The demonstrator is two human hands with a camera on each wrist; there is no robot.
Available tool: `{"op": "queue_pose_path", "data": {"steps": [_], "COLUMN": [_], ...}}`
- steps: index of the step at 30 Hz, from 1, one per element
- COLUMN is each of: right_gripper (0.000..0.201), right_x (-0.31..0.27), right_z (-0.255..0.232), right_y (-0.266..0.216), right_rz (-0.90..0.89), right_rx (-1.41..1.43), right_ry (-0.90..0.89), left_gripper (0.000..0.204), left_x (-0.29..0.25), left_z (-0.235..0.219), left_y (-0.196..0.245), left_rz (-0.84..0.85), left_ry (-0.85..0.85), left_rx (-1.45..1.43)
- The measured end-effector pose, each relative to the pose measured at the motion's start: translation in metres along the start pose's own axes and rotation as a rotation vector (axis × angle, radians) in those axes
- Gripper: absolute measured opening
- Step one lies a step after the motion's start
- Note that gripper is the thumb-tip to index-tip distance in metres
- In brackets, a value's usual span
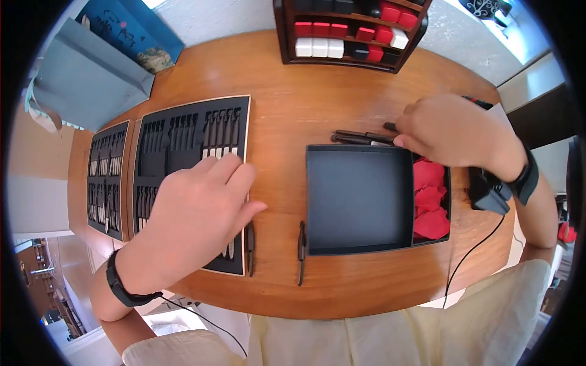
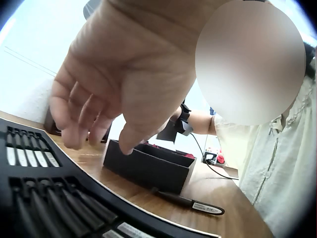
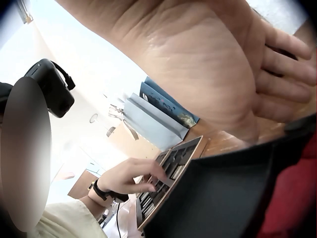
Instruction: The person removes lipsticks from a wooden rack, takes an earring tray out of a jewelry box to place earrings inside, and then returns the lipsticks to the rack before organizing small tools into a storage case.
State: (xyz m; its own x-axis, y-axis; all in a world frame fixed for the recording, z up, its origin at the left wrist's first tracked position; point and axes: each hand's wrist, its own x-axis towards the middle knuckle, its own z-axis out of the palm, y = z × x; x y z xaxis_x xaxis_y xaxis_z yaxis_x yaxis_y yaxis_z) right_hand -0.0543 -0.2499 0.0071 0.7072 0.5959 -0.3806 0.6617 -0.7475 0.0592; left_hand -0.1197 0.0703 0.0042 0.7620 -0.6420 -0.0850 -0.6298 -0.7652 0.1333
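My left hand [image 1: 198,210] is over a black foam tray [image 1: 238,263] holding rows of slim, dark, pen-like pieces [image 1: 223,127] with pale lower ends. In the left wrist view, its fingers [image 2: 74,134] bend loosely with nothing between them. My right hand [image 1: 455,131] is behind the open black box [image 1: 360,198], and one slim dark pen-like piece [image 1: 389,126] juts from its fingertips. More such pieces [image 1: 351,137] lie along the box's back edge, partly under that hand. Palm and fingers fill the top of the right wrist view, hiding the thumb.
Red crumpled filling [image 1: 430,198] lies in the box's right compartment. Single pieces lie left of the box [image 1: 301,253] and beside the tray [image 1: 250,247]. A second tray [image 1: 91,229] is at far left, near blue bags [image 1: 97,73]. A wooden shelf [image 1: 284,52] stands behind.
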Motion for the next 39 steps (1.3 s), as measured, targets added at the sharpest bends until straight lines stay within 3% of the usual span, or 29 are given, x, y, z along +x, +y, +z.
{"op": "queue_pose_path", "data": {"steps": [4,6,8,10,12,14,16,17,19,20,22,23,29,30,32,35,39], "right_gripper": [0.014,0.012,0.011,0.008,0.007,0.01,0.013,0.013,0.021,0.021,0.028,0.039,0.037,0.037,0.039,0.048,0.063], "right_x": [-0.012,-0.021,-0.024,-0.029,-0.033,-0.038,-0.043,-0.043,-0.039,-0.039,-0.04,-0.038,-0.033,-0.034,-0.036,-0.044,-0.051], "right_z": [0.022,0.021,0.029,0.033,0.039,0.039,0.036,0.03,0.018,0.021,0.039,0.044,0.054,0.054,0.054,0.044,0.056], "right_y": [-0.01,-0.01,-0.011,-0.013,-0.016,-0.015,-0.007,-0.003,0.009,0.016,0.035,0.043,0.038,0.038,0.037,0.025,0.014], "right_rz": [-0.147,-0.141,-0.21,-0.194,-0.299,-0.289,-0.246,-0.243,0.103,0.108,0.094,0.13,0.244,0.244,0.218,0.174,0.147], "right_rx": [0.147,0.092,0.087,0.089,0.163,0.207,0.383,0.385,0.34,0.34,0.128,0.146,0.205,0.207,0.229,0.206,0.165], "right_ry": [0.134,0.115,0.346,0.318,0.299,0.27,0.04,0.038,-0.051,-0.051,0.321,0.227,0.041,0.039,0.051,-0.047,-0.012], "left_gripper": [0.039,0.037,0.035,0.028,0.021,0.018,0.018,0.018,0.018,0.018,0.019,0.021,0.028,0.028,0.032,0.038,0.035], "left_x": [0.035,0.055,0.066,0.074,0.076,0.073,0.075,0.076,0.084,0.09,0.101,0.107,0.142,0.144,0.147,0.162,0.174], "left_z": [0.016,0.016,0.022,0.027,0.029,0.032,0.026,0.024,0.021,0.019,0.018,0.017,0.018,0.019,0.021,0.03,0.035], "left_y": [0.01,0.018,0.019,0.02,0.023,0.024,0.025,0.026,0.025,0.024,0.025,0.025,0.026,0.026,0.028,0.025,0.027], "left_rz": [0.027,0.062,0.094,0.144,0.185,0.265,0.269,0.273,0.272,0.269,0.248,0.223,0.233,0.234,0.267,0.35,0.439], "left_ry": [0.085,0.071,0.052,-0.095,-0.115,-0.196,-0.248,-0.296,-0.256,-0.214,-0.192,-0.172,-0.278,-0.28,-0.119,-0.187,-0.245], "left_rx": [-0.132,-0.187,-0.244,-0.266,-0.237,-0.21,-0.186,-0.162,-0.176,-0.187,-0.153,-0.12,-0.106,-0.107,0.03,-0.039,-0.116]}}
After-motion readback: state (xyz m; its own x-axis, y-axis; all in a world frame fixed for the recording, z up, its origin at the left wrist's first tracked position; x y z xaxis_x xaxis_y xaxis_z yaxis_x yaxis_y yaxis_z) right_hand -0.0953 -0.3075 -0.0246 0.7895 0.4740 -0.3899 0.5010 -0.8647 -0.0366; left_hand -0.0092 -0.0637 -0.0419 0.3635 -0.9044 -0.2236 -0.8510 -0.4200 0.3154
